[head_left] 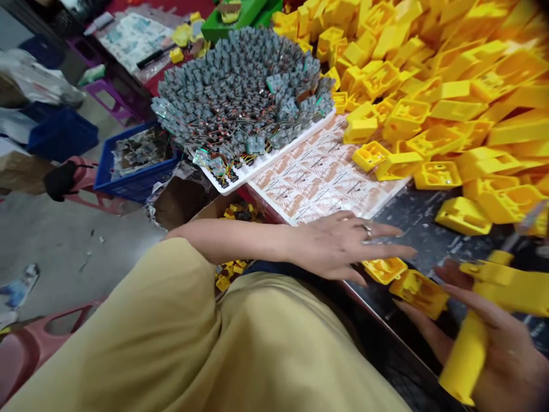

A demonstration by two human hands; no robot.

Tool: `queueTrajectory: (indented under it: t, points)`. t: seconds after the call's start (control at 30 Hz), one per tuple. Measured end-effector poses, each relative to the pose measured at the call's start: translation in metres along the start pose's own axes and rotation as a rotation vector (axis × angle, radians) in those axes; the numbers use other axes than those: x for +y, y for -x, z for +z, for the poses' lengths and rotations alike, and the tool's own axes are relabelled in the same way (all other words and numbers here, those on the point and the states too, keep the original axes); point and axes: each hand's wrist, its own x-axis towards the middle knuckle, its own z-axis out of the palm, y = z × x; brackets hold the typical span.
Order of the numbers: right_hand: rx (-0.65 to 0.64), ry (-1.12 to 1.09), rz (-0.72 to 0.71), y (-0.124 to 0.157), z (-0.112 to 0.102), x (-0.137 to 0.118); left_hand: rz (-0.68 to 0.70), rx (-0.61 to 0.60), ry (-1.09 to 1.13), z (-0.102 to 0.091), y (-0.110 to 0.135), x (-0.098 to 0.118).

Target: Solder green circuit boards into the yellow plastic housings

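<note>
My left hand (pixel 338 246) reaches across the table edge with its fingers stretched out, palm down, holding nothing. Just below its fingertips is an open yellow plastic housing (pixel 385 269). Another yellow housing (pixel 420 293) lies beside that one, right by the fingers of my right hand (pixel 506 349). A tool with a thick yellow handle (pixel 465 357) and a metal shaft, like a screwdriver, rests in my right hand. Crossing the handle is a yellow plastic piece (pixel 514 286); whether it is attached cannot be made out. The right side is blurred.
A large heap of yellow housings (pixel 398 109) covers the table's right side. White foam tray (pixel 274 143) bears many grey wired parts. Printed sticker sheets (pixel 326 177) lie under plastic. Left of the table stand blue crates (pixel 132 166) and a pink stool (pixel 30 355).
</note>
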Motion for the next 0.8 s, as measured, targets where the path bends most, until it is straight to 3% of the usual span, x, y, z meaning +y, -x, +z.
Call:
queueTrajectory:
  t: [0.07, 0.17, 0.23, 0.37, 0.53, 0.67, 0.8]
  points:
    - [0.031, -0.034, -0.018, 0.000, 0.001, -0.001, -0.175, 0.064, -0.125, -0.017, 0.030, -0.013]
    - [0.033, 0.016, -0.008, -0.002, 0.000, -0.011, -0.593, 0.157, -0.395, -0.047, 0.078, -0.044]
    - [-0.006, 0.095, -0.056, -0.007, 0.001, -0.019, -0.748, 0.161, -0.492, -0.062, 0.101, -0.064]
    - [-0.077, 0.191, -0.209, -0.017, 0.013, -0.020, -0.796, 0.174, -0.461, -0.066, 0.113, -0.095]
    - [-0.064, 0.211, -0.302, -0.017, 0.026, -0.009, -0.743, 0.145, -0.443, -0.064, 0.109, -0.110]
    - [-0.041, 0.245, -0.331, -0.016, 0.022, -0.011, -0.750, 0.304, -0.226, -0.075, 0.114, -0.108]
    - [-0.065, 0.221, -0.372, -0.020, 0.017, -0.015, -0.735, 0.458, 0.151, -0.107, 0.109, -0.110]
